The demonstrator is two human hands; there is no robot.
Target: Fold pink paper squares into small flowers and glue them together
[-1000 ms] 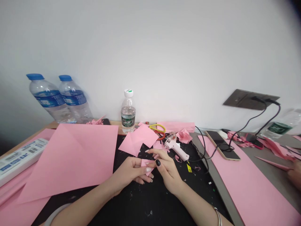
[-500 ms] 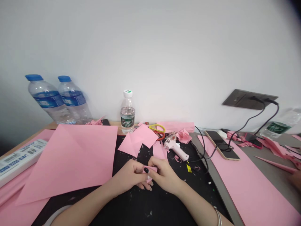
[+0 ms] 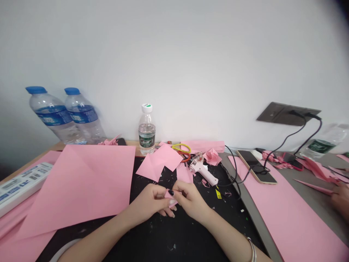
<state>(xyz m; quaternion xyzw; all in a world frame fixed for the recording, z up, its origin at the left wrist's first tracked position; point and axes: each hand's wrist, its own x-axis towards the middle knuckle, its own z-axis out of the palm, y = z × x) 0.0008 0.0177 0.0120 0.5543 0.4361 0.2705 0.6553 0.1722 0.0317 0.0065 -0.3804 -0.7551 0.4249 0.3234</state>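
Observation:
Between my two hands is a small folded piece of pink paper [image 3: 169, 195], partly covered by my fingers. My left hand [image 3: 152, 200] grips it from the left, with the thumb on top and the fingers beneath. From the other side my right hand [image 3: 189, 198] pinches the same paper, its dark-nailed thumb lying on the upper face. Just beyond the hands are cut pink paper squares [image 3: 160, 162] and a pale pink glue gun [image 3: 204, 173]. Scissors with yellow and red handles [image 3: 182, 148] lie behind them, near a folded pink paper piece [image 3: 212, 157].
Large pink sheets [image 3: 89, 178] and a white box [image 3: 24, 185] cover the left. A small water bottle [image 3: 147, 131] and two larger bottles [image 3: 83, 116] stand by the wall. Rightward are a phone [image 3: 256, 166], black cables [image 3: 237, 178] and another person's hand [image 3: 340, 198].
My right thumb has shifted slightly up on the folded paper, and my left thumb now shows beside it. At the far right, the other person's hand has come further into view.

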